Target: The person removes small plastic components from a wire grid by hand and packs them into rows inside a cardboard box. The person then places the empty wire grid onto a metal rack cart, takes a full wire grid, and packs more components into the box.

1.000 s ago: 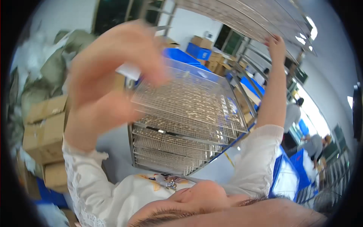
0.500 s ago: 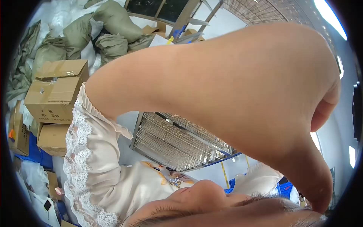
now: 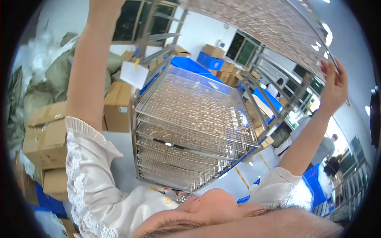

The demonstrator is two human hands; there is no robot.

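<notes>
My right hand [image 3: 334, 85] is raised at the upper right, with its fingers closed around the edge of a wire mesh tray [image 3: 270, 23] held high overhead. At the top left, my left hand [image 3: 105, 8] is cut off by the frame edge, so its fingers and anything in them are hidden. Below the raised tray stands a metal rack [image 3: 135, 158] holding several stacked wire mesh trays [image 3: 198, 107]. Small shiny pieces seem to cover the upper tray, too small to name. A white paper tag [image 3: 133, 74] hangs at the rack's left post.
Cardboard boxes [image 3: 47, 139] and green sacks [image 3: 59, 71] are piled at the left. Blue bins [image 3: 315, 184] stand at the lower right. Other people [image 3: 327, 148] are farther back on the right. Yellow tape [image 3: 241, 178] marks the floor.
My left arm has swung from across the view up to the top left. My right arm has come into view, its hand on the overhead tray. The rack now shows much more fully.
</notes>
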